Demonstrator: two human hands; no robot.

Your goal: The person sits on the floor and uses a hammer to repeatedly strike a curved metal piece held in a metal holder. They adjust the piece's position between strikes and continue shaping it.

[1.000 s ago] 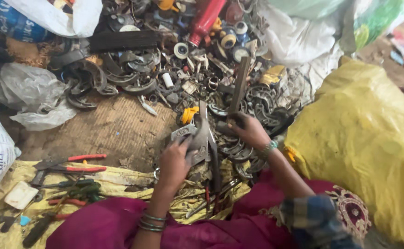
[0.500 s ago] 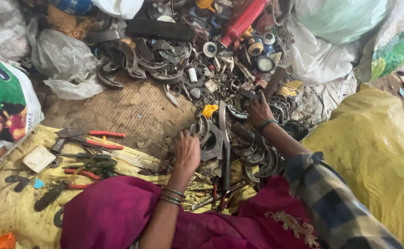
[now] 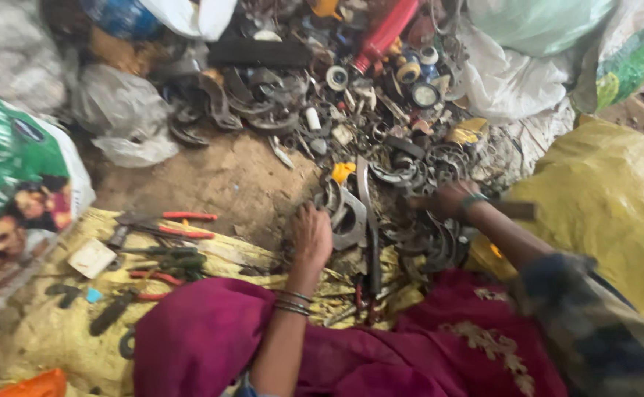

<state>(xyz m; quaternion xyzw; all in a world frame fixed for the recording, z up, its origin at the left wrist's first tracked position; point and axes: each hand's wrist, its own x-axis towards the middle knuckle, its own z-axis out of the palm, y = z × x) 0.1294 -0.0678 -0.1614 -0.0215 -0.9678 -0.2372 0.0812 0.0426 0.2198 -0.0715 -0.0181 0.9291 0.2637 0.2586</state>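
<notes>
Head view: the left hand (image 3: 312, 234) rests palm down, fingers curled loosely, on a curved grey metal piece (image 3: 347, 218) at the near edge of the scrap heap (image 3: 381, 140) — touching it, though whether it grips is unclear. Its forearm, with thin bangles at the wrist, runs straight up from the magenta cloth (image 3: 211, 331). The right hand (image 3: 448, 198) reaches in from the right, sleeve checked, fingers closed among the metal rings (image 3: 439, 165) — what it holds is blurred. Red-handled pliers (image 3: 164, 224) lie well to the left.
</notes>
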